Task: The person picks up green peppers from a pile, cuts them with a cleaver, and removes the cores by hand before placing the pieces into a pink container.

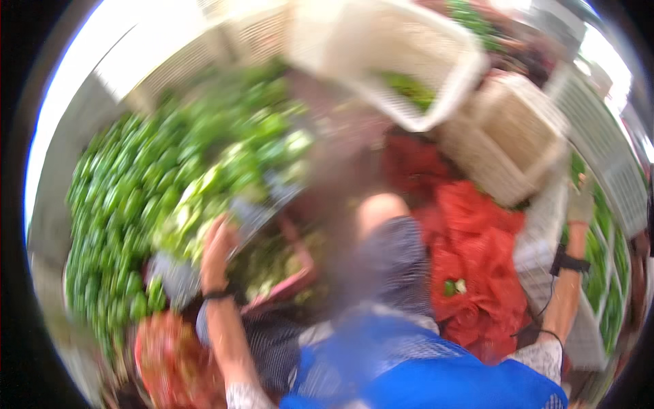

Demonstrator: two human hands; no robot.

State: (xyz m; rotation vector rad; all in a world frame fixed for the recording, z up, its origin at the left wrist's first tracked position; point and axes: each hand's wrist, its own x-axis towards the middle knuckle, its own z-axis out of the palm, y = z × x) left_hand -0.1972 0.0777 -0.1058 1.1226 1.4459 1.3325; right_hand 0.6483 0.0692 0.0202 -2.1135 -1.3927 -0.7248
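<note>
Two hands are held well apart. Pale green vegetables (185, 221), blurred, are heaped along the grey sheet's (253, 215) upper left edge, slanting from lower left to upper right, just beside the left hand (219, 245). Its fingers are curled; whether anything is pinched cannot be told. The right hand (581, 199) is stretched out near green vegetables (597, 249), its grip unclear.

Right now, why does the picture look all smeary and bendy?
In the head view, blur, perhaps from movement, smears the green vegetables and the left hand; a hazy patch veils the middle, beside the bare knee; bright glare whitens the upper left; and the fisheye lens bends straight edges near its black rim.
</note>
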